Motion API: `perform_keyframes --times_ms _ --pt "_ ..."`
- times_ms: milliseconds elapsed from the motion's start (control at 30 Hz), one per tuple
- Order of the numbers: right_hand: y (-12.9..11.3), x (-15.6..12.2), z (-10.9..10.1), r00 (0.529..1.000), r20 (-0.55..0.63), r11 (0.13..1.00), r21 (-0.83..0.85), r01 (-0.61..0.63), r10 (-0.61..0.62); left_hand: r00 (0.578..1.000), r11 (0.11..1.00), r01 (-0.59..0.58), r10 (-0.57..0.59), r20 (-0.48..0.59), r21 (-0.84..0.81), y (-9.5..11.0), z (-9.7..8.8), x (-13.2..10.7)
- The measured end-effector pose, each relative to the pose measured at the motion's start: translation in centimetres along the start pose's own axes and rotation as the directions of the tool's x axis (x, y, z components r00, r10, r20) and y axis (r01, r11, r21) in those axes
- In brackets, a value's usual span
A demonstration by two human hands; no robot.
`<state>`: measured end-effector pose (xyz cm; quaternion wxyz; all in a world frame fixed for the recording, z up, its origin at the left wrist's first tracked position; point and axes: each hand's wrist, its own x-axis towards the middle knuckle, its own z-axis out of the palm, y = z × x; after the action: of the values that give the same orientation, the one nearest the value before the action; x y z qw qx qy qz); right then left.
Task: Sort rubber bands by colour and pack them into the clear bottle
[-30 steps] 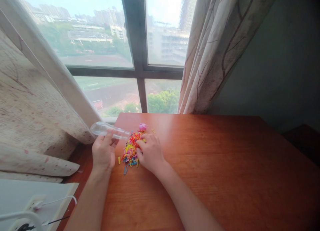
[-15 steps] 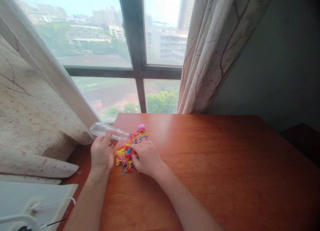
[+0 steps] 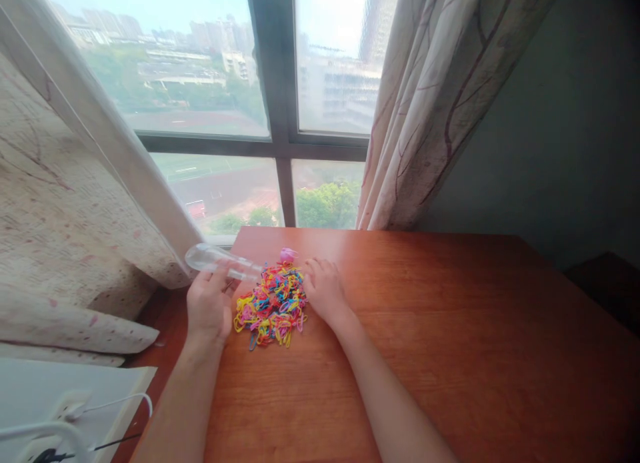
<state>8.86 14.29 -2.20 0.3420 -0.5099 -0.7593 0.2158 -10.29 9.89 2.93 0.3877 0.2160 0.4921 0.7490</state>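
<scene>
A heap of small rubber bands in many colours [image 3: 273,304] lies on the reddish wooden table [image 3: 450,356] near its far left corner. My left hand [image 3: 209,309] is closed round a clear plastic bottle [image 3: 220,261] held on its side, its mouth pointing at the heap. My right hand [image 3: 325,289] rests on the table at the right edge of the heap, fingers curled loosely and touching the bands. A small pink cap [image 3: 287,254] lies just behind the heap.
A window [image 3: 280,116] with patterned curtains [image 3: 435,96] stands behind the table. A curtain fold [image 3: 75,249] hangs by the table's left edge. At lower left a white surface [image 3: 60,403] carries a white cable.
My right hand has come off the top of the heap and moved to its right side, uncovering the bands. The left hand and bottle have barely moved.
</scene>
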Motion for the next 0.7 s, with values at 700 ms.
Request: perform_keyframes --times_ms 700 --pt "0.0 3.2 1.5 0.993 0.017 0.993 0.003 0.120 -0.120 1.000 1.000 0.021 -0.021 0.017 0.000 -0.1 0.3 -0.3"
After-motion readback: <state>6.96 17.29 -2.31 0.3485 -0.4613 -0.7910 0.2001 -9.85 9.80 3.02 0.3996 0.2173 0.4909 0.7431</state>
